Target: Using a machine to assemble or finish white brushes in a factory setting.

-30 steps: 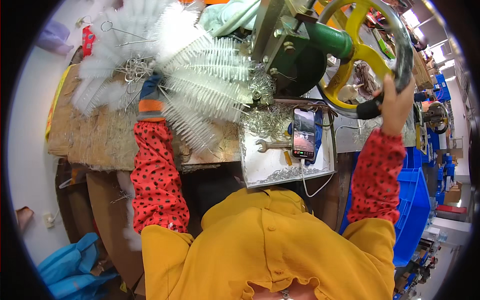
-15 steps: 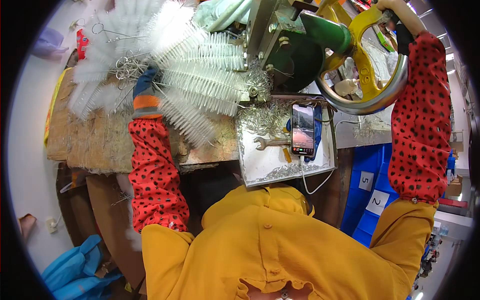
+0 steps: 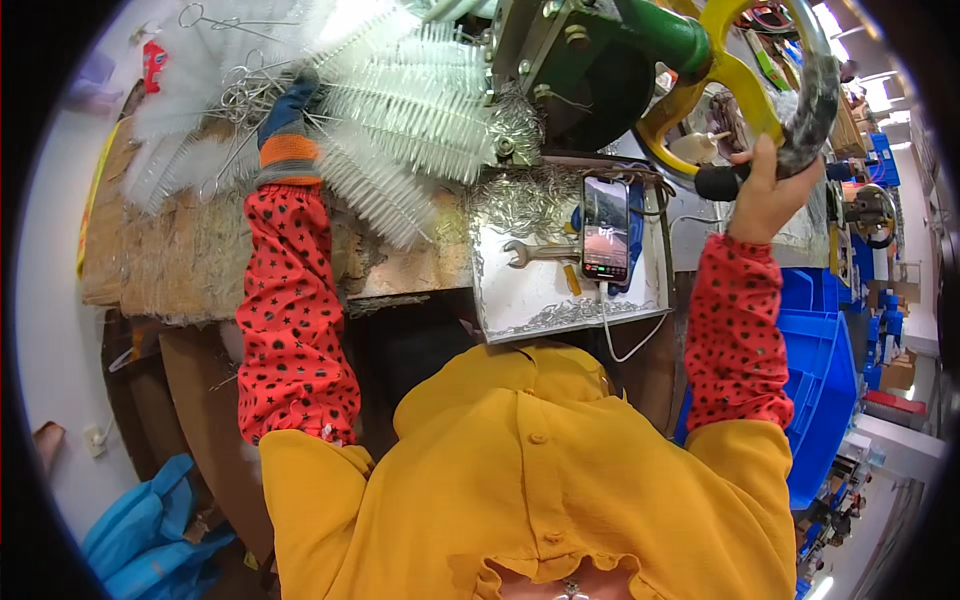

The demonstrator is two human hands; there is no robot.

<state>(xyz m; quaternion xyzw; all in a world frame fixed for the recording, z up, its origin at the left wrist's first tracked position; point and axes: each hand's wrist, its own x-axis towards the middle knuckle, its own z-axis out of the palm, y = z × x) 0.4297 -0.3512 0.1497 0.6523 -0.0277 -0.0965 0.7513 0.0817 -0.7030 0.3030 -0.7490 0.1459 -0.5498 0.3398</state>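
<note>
My left hand point(image 3: 287, 122), in a blue and orange work glove, is closed at the twisted wire handles of several white bristle brushes point(image 3: 405, 110). Exactly how many handles it pinches is hidden. Wire loops point(image 3: 245, 92) stick out beside its fingertips. On the right, my bare right hand point(image 3: 775, 195) grips the handle of a yellow handwheel point(image 3: 745, 95), fingers wrapped round it. The black end of that handle point(image 3: 718, 183) pokes out leftward. The wheel joins a green machine point(image 3: 655, 35) standing between my hands.
Below the machine lies a white tray point(image 3: 520, 305) with small metal pieces, an open-ended wrench point(image 3: 540, 253) and a phone point(image 3: 605, 230) on a white cable. A worn wooden bench point(image 3: 180, 260) runs left. Blue bins point(image 3: 815, 380) stand at right.
The handwheel has turned, and my right hand has come down from its top toward me. My left hand stays at the brush handles. The whole view has shifted slightly.
</note>
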